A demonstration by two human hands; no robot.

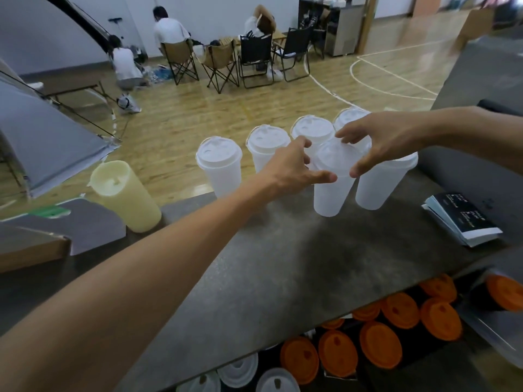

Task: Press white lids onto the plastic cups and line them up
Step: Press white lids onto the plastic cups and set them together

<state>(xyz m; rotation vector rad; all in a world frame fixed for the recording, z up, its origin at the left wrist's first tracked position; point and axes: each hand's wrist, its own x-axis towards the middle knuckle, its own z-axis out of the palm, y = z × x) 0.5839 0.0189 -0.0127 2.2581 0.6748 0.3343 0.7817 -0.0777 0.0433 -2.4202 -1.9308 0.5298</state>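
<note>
Several white plastic cups stand on the grey counter (pixel 283 264) near its far edge. Three lidded cups form a row: one at the left (pixel 219 165), one beside it (pixel 267 145), a third (pixel 312 130). A fourth (pixel 346 117) is partly hidden behind my right hand. In front stands a cup (pixel 331 190) with a white lid (pixel 335 159) on top. My left hand (pixel 294 171) grips the lid's left rim, my right hand (pixel 379 142) its right rim. Another cup (pixel 380 182) stands just right of it.
A pale yellow sleeve of stacked cups (pixel 124 193) leans at the left by a cardboard box (pixel 34 250). A stack of booklets (pixel 464 219) lies at the right. Below the counter's near edge are orange lids (pixel 380 343) and white lids (pixel 237 372). People sit on folding chairs far behind.
</note>
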